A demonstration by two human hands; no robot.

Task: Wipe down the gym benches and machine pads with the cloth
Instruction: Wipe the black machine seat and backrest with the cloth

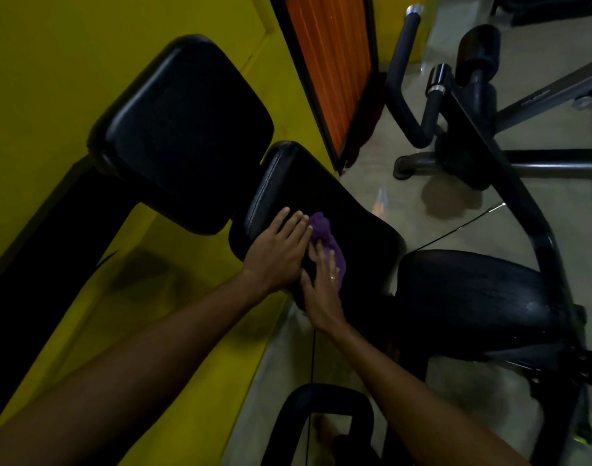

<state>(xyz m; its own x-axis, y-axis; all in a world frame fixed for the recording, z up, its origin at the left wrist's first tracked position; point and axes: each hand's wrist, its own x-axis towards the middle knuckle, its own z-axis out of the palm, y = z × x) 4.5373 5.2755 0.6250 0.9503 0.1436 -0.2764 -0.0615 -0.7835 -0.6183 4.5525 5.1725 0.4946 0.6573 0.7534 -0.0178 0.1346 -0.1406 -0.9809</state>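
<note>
Cloth [321, 227] under right hand [323, 290], fingers straight, seemingly pressing. Left hand [276, 253] flat just beside, fingers together. Seat pad [362, 230] extends rightward.

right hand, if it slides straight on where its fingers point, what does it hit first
The purple cloth, bunched on the black pad just ahead; the right hand seems to touch it.

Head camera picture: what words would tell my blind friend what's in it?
The right hand presses a purple cloth onto a black machine pad, and the left hand rests flat on the pad beside it. A bigger black pad and a yellow wall lie behind.
</note>
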